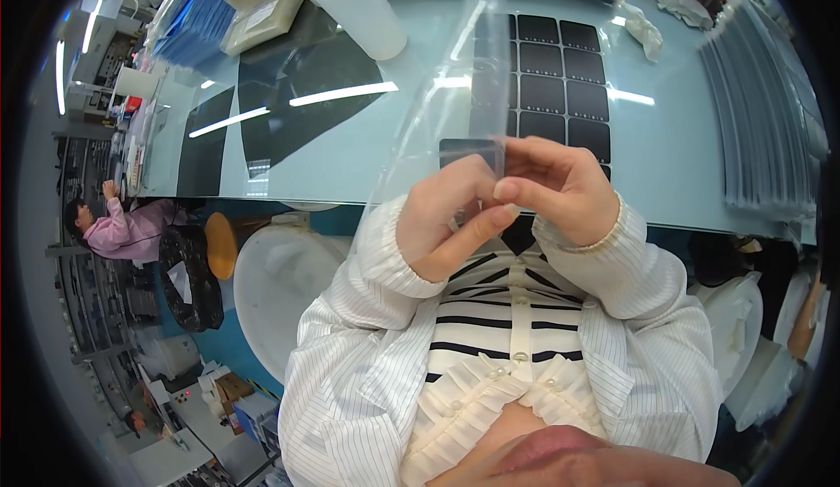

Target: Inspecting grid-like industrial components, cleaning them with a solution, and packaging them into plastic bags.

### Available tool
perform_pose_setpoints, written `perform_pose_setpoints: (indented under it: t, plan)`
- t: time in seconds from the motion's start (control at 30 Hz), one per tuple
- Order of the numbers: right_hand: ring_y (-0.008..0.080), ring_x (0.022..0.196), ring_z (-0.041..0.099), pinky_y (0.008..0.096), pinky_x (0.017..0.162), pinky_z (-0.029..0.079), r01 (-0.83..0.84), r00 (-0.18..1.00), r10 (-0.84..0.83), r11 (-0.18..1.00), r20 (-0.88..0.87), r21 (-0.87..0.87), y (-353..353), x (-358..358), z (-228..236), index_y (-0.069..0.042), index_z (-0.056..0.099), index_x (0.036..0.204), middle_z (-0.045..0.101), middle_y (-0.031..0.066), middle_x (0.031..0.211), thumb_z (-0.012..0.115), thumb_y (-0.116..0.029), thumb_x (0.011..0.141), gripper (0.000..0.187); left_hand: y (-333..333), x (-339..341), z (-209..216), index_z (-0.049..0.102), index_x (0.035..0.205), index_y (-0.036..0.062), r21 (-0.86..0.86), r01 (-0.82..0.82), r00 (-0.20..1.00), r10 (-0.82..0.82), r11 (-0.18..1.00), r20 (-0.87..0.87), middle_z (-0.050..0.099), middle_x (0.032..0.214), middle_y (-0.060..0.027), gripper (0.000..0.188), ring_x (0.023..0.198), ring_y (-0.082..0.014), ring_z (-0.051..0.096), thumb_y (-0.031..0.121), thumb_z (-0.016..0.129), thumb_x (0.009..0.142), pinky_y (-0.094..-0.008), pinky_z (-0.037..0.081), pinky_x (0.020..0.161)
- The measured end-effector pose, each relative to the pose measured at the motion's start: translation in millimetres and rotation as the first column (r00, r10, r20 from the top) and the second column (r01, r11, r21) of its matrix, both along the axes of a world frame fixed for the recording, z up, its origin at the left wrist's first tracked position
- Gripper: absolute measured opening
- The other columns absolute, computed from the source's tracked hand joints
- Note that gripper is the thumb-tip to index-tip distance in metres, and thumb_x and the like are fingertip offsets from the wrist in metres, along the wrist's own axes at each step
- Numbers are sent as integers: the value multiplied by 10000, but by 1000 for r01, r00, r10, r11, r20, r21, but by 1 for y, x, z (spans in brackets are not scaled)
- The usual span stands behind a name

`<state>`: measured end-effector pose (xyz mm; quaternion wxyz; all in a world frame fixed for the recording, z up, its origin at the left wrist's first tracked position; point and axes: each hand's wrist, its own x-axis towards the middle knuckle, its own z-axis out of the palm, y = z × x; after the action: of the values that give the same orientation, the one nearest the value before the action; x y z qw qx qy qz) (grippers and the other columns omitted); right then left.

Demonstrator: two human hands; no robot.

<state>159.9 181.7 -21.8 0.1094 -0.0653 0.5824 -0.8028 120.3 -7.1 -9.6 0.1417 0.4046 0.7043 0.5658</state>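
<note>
Draping over left hand (pixel 451 209), clear film (pixel 451 102) touches right hand (pixel 567 188); both grips are unclear.

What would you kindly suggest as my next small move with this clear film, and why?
Perhaps draw your left hand and right hand slightly apart to ease the clear film flatter: it looks curled, reaching out over the table, while your hands are close together at its near part.
</note>
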Motion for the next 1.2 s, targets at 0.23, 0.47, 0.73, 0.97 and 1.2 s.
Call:
perform_pose_setpoints:
  t: [0.23, 0.47, 0.73, 0.97, 1.2]
  plan:
    - [203, 992, 612, 330, 904, 475, -107, 966, 118, 992, 229, -59, 11, 5, 4, 91, 519, 1205, 620, 155, 1098, 742, -31, 721, 547, -2, 6, 9, 534, 813, 4, -69, 81, 994, -86, 994, -72, 517, 765, -102, 115, 655, -239, 509, 94, 590, 856, -295, 412, 617]
    - [166, 933, 619, 290, 861, 488, -64, 993, 65, 998, 101, -16, 7, 15, -6, 27, 584, 1159, 640, 101, 1028, 778, -65, 676, 528, -8, 1, -4, 509, 817, -17, -49, 167, 984, -164, 985, 67, 519, 813, -113, 115, 669, -234, 542, 74, 506, 888, -300, 442, 610]
    - [163, 964, 604, 287, 881, 471, -54, 982, 90, 977, 167, -207, 4, 16, -12, 71, 519, 1215, 625, 107, 1063, 713, -20, 708, 550, -14, -4, 9, 503, 719, -7, 139, 101, 882, -153, 985, 445, 549, 826, -111, 301, 664, -172, 558, 188, 446, 940, -268, 448, 619]
    - [129, 876, 583, 242, 798, 458, 106, 994, -104, 994, 38, -27, -13, 19, 0, 75, 541, 1162, 625, 82, 983, 550, -51, 874, 314, -3, 5, -9, 504, 814, -31, 86, -57, 992, 46, 995, 117, 525, 938, -128, 375, 716, -164, 551, 286, 393, 980, -267, 445, 655]
    - [127, 641, 526, 227, 592, 423, 366, 885, -215, 868, -412, 335, -28, 17, 5, 42, 582, 978, 588, 81, 769, 439, -118, 961, 215, -8, 7, -12, 478, 847, -44, 141, -51, 999, 50, 989, 8, 475, 1010, -149, 252, 739, -165, 531, 161, 406, 975, -267, 446, 676]
